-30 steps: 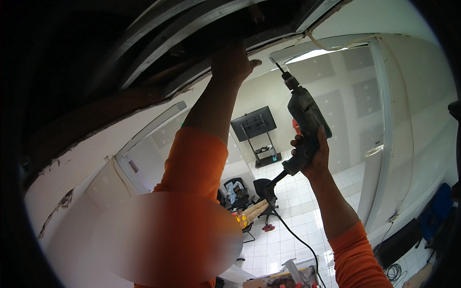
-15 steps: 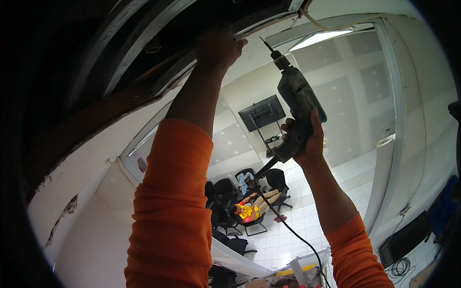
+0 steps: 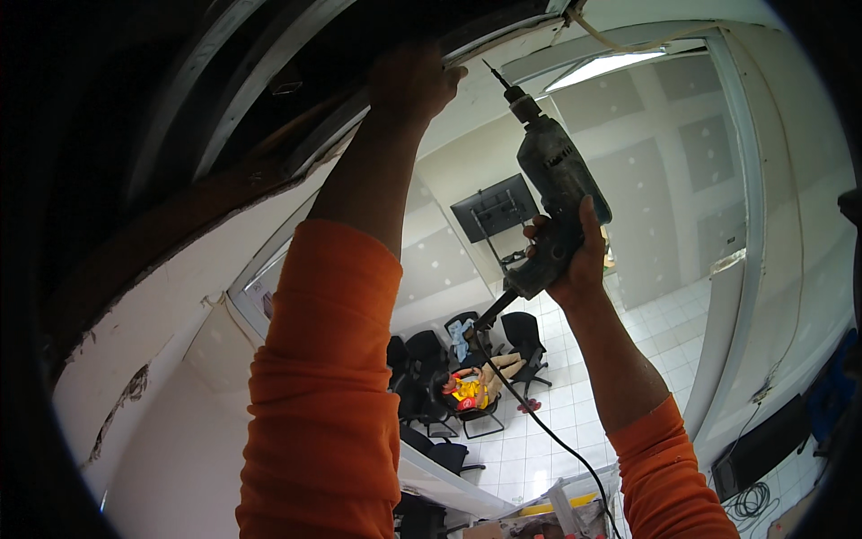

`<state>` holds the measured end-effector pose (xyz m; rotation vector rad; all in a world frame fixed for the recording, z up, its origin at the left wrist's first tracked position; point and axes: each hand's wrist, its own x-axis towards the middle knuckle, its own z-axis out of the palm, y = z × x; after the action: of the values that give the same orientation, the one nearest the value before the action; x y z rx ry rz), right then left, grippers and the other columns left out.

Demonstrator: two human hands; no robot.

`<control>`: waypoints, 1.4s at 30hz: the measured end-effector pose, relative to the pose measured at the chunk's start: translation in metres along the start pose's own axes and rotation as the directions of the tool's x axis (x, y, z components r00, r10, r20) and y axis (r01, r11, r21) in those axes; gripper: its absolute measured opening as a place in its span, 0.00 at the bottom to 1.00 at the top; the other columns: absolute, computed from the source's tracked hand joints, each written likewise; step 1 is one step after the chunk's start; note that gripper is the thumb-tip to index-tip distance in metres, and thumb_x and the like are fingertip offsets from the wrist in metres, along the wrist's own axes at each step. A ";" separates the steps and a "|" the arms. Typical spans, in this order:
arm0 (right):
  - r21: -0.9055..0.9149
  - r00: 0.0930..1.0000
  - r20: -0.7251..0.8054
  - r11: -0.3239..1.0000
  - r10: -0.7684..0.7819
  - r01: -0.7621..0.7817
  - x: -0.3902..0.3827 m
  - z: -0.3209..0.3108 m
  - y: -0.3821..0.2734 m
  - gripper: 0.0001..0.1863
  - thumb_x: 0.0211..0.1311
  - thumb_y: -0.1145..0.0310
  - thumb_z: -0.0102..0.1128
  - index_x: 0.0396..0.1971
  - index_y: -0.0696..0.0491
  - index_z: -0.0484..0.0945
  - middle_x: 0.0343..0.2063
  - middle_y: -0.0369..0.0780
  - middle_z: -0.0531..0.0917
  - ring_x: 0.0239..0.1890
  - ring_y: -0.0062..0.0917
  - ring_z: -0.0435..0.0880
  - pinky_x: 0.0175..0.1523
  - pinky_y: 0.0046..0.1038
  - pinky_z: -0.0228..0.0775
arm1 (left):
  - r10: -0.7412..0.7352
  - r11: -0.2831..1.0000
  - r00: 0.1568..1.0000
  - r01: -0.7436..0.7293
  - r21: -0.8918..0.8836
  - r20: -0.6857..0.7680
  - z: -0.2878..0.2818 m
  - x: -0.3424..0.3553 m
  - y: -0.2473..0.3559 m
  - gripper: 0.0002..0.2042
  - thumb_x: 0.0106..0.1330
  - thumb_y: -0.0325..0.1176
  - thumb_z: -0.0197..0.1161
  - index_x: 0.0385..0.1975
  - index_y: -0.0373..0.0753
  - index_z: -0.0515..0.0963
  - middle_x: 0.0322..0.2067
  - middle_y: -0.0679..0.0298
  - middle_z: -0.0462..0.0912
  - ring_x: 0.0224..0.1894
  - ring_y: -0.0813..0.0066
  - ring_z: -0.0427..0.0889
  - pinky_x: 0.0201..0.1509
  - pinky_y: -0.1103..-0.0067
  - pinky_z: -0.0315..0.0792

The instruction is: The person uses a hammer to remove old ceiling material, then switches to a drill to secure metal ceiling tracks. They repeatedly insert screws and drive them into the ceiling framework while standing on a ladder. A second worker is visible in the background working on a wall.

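My right hand (image 3: pixel 575 254) is wrapped round the handle of a dark, dusty corded power drill (image 3: pixel 558 166). The drill points upward, and its thin bit (image 3: pixel 495 75) ends in mid-air just below the ceiling opening. From the handle's base the black cord (image 3: pixel 539 418) hangs down between my arms. My left hand (image 3: pixel 411 88) is raised to the edge of the ceiling opening (image 3: pixel 485 43), thumb out along the edge. Its other fingers look curled, but darkness hides them and whatever they hold.
Metal ceiling channels (image 3: pixel 269 76) cross the dark opening at upper left. A loose cable (image 3: pixel 620 45) runs along the ceiling. Far below, a person in a bright vest (image 3: pixel 469 391) sits among black chairs (image 3: pixel 523 341). A screen on a stand (image 3: pixel 494 208) stands by the far wall.
The drill has risen very slightly, its bit a little nearer the ceiling edge. My left hand stays at the opening. The room below has shifted a little in view.
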<state>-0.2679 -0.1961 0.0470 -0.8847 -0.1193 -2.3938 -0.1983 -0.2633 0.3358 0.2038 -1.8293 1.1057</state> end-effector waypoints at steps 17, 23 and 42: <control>0.103 0.996 0.059 0.992 0.067 -0.073 0.035 -0.033 0.013 0.30 0.68 0.37 0.52 0.46 0.53 0.76 0.28 0.40 0.82 0.32 0.30 0.84 0.30 0.30 0.78 | -0.012 0.998 1.000 0.010 0.063 0.027 0.007 0.004 0.010 0.26 0.59 0.59 0.69 0.37 0.37 0.83 0.31 0.54 0.87 0.37 0.57 0.87 0.46 0.66 0.80; 0.097 0.994 0.080 0.992 0.076 -0.084 0.056 -0.049 0.016 0.30 0.68 0.37 0.52 0.47 0.52 0.75 0.27 0.39 0.81 0.30 0.28 0.82 0.30 0.29 0.77 | -0.022 1.000 0.996 0.023 -0.011 0.088 0.013 0.005 0.010 0.24 0.61 0.56 0.68 0.38 0.37 0.84 0.34 0.54 0.87 0.39 0.57 0.87 0.45 0.65 0.81; 0.099 0.993 0.086 0.992 0.074 -0.083 0.076 -0.059 0.024 0.29 0.69 0.38 0.51 0.48 0.52 0.75 0.26 0.39 0.80 0.31 0.28 0.83 0.31 0.29 0.79 | 0.003 1.000 1.000 -0.003 -0.015 -0.006 0.043 0.008 0.008 0.25 0.60 0.51 0.70 0.40 0.31 0.80 0.39 0.46 0.84 0.45 0.49 0.84 0.52 0.62 0.77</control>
<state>-0.3346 -0.2693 0.0456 -0.9235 -0.2326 -2.2578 -0.2344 -0.2886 0.3315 0.1892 -1.8328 1.0936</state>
